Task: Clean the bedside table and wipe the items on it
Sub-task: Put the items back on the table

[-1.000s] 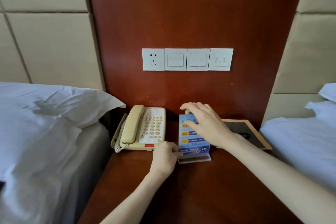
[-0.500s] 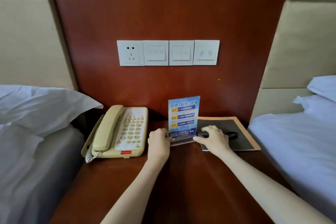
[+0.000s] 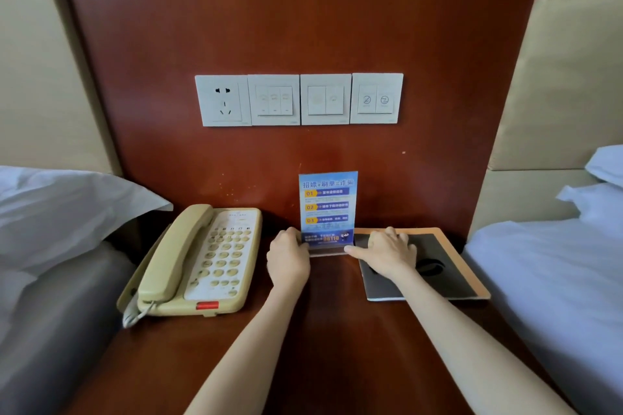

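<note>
Right hand (image 3: 387, 251) has dropped from the sign's top to its base since a second ago. The sign (image 3: 327, 209) now sits further back, upright near the wall panel (image 3: 303, 27). Little change over the last half second.

The sign stands on the table (image 3: 320, 347), just right of the phone (image 3: 202, 259), with its right end at the mat's (image 3: 448, 280) left edge.

Left hand (image 3: 288, 261) has its fingers curled on the base's left end, gripping it. The right thumb lies straight against the base's right front corner and the other fingers are bent over the mat. Can't tell if that hand really pinches the base.

Key relation: the sign lies between the two hands, with the base's long axis running left-right along the panel. One hand is at each end and neither is nearer.

Likely step is squaring the sign in place. No cloth is in view, so wiping looks not yet done. To release, the hands should slide off sideways; a tug forward could tip the tall sign.
</note>
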